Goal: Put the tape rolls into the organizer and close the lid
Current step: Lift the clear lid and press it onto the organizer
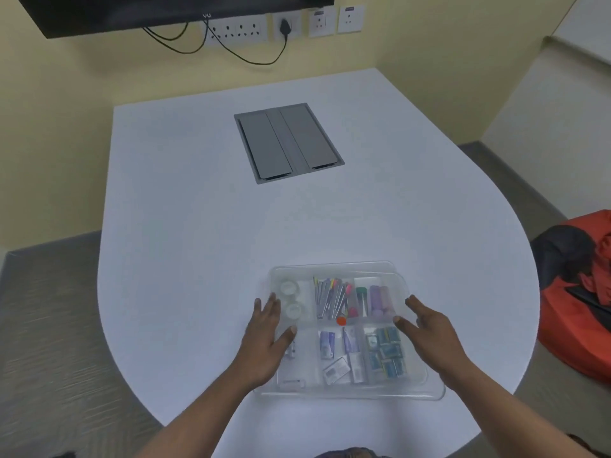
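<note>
Both our grips are open, left hand (264, 338) and right hand (429, 332) flat on the organizer's lid (334, 269), tape rolls (291, 299) inside.

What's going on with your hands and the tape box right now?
Left hand and right hand open, flat on the lid. Two tape rolls inside the organizer. Nothing in the way.

Grey hatch (288, 142), red bag (582, 292), wall sockets (236, 29).

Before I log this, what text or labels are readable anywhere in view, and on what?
"vu": lower edge of the black screen on the wall.
Wall socket labels: too blurred to read.
Packets inside the organizer: print too small to read.
</note>
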The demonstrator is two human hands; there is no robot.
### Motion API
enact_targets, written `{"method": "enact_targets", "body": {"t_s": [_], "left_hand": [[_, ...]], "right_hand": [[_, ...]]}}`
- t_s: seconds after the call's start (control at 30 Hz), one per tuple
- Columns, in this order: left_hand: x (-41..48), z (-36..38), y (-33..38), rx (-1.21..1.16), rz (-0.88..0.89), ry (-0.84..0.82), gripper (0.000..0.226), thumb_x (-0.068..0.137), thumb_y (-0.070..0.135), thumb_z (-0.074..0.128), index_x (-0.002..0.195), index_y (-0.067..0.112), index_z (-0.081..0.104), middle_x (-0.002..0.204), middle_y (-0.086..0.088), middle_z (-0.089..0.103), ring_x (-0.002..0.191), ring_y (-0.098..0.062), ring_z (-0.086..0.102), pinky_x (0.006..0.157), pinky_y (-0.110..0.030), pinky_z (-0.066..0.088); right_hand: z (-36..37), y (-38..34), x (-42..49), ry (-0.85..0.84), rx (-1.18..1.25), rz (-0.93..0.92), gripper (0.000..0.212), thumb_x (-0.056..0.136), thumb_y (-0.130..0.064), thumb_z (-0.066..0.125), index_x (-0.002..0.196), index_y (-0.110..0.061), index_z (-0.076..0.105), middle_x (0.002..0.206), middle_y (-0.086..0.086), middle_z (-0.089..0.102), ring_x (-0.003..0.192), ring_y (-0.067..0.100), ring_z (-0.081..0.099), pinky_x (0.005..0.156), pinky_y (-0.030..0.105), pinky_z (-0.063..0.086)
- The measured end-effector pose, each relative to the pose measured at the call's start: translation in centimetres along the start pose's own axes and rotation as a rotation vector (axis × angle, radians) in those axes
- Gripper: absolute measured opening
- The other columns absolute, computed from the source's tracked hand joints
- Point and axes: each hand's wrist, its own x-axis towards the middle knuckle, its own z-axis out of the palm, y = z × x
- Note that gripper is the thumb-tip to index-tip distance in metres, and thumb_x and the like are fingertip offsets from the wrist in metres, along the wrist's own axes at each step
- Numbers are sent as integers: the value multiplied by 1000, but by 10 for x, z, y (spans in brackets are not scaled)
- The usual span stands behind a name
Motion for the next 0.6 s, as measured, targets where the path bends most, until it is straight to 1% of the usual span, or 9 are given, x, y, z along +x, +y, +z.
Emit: {"method": "enact_targets", "body": {"t_s": [0.07,0.13,0.23,0.3,0.4,0.47,0.6], "left_hand": [[-5,11,-9,-49,-12,-60,72,98,42,42,151,22,-3,157,13,-16,141,-6,-26,116,-28,-4],[-9,21,-17,-86,-25,-88,75,98,42,41,149,26,-10,154,15,-27,138,-4,-30,114,-26,-7],[-11,34,-20,-74,-40,-88,81,97,43,43,148,24,-17,149,15,-38,135,-3,-36,114,-28,-10],[-9,36,-18,-48,-41,-68,85,97,43,45,147,23,-19,148,14,-40,135,-4,-37,116,-31,-10],[-5,34,-15,14,-24,-68,92,94,45,50,147,20,-21,149,9,-39,136,-8,-37,114,-29,-10],[0,31,-15,70,-26,-80,97,92,47,55,148,16,-19,149,5,-39,135,-10,-37,113,-29,-9],[14,25,-12,188,-53,-107,110,84,55,61,149,9,-15,153,-3,-34,137,-13,-32,117,-33,-3]], "right_hand": [[2,5,3,-27,-42,-28,62,90,-34,63,145,-18,39,154,-2,35,137,23,40,111,38,34],[3,7,6,-48,-55,-41,62,91,-35,63,145,-19,38,155,-4,32,138,22,38,111,37,31],[6,10,11,-70,-55,-37,64,91,-37,62,147,-20,36,154,-4,33,138,21,37,112,36,29],[8,12,15,-75,-61,-45,64,91,-37,62,147,-21,35,155,-4,32,139,21,37,113,37,28],[9,15,22,-85,-109,-82,67,90,-37,63,148,-22,34,156,-7,27,140,20,34,111,32,27],[9,17,28,-96,-145,-116,70,89,-39,64,148,-21,33,157,-7,24,141,18,31,110,29,26],[11,17,42,-126,-238,-131,75,89,-42,63,150,-17,26,160,-2,17,143,20,29,110,30,25]]}}
